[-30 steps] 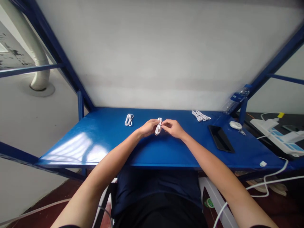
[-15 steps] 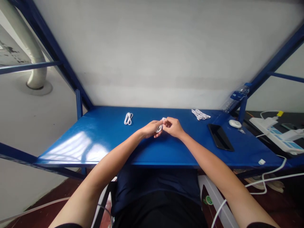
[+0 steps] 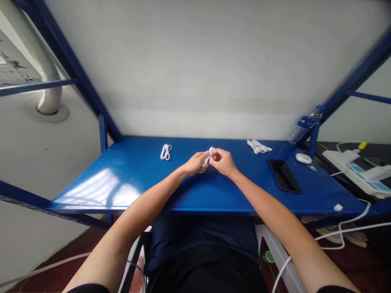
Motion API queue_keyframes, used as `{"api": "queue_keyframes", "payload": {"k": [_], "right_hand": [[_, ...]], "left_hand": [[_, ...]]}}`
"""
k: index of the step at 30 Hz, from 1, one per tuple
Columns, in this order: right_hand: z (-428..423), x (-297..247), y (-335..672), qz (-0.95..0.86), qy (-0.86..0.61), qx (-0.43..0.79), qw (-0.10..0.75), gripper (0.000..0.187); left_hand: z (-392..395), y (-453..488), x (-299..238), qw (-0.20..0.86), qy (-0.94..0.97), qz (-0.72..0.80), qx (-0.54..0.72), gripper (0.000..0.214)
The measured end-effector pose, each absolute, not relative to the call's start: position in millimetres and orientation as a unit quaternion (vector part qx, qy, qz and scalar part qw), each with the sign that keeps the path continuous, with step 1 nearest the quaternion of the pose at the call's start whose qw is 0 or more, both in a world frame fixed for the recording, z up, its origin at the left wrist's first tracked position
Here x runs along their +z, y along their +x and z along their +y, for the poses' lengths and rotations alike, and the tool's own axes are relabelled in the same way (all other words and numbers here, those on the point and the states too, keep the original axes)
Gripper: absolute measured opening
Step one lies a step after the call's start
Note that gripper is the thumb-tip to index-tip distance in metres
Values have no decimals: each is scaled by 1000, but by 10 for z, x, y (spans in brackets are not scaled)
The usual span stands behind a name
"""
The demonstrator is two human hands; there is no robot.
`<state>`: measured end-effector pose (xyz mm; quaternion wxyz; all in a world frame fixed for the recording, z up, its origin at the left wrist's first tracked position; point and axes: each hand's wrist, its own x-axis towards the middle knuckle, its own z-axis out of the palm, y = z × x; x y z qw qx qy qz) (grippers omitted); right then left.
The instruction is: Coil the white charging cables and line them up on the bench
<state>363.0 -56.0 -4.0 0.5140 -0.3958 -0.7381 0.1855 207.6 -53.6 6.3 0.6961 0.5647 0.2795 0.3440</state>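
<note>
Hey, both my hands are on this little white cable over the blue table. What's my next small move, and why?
Probably wind the cable's end around the bundle with your right hand while the left hand pinches it. The white cable is bunched between both hands' fingertips, just above the table, and a neatly bundled coil lies to the left.

The cable (image 3: 209,154) you hold is white, and so are the coiled cable (image 3: 165,151) and the cable bundle (image 3: 258,147) on your plain blue bench (image 3: 137,175). The phone (image 3: 284,176) is black; the bottle (image 3: 305,123) has a blue label.
</note>
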Motion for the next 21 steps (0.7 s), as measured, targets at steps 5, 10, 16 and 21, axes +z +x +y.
{"api": "queue_keyframes", "payload": {"k": [5,10,16,21], "right_hand": [[-558,-43,3650,-732,-392,213,515,6],[-573,-60,3607,-691,-426,213,544,7],[-571,-41,3543,-598,-443,348,570,12],[-509,-43,3577,-538,-395,465,582,13]], "left_hand": [[-508,2065,24,690,586,275,324,41],[-475,2066,-24,604,654,289,353,39],[-500,2036,-40,343,777,343,401,39],[-516,2053,-48,317,779,356,407,40]]}}
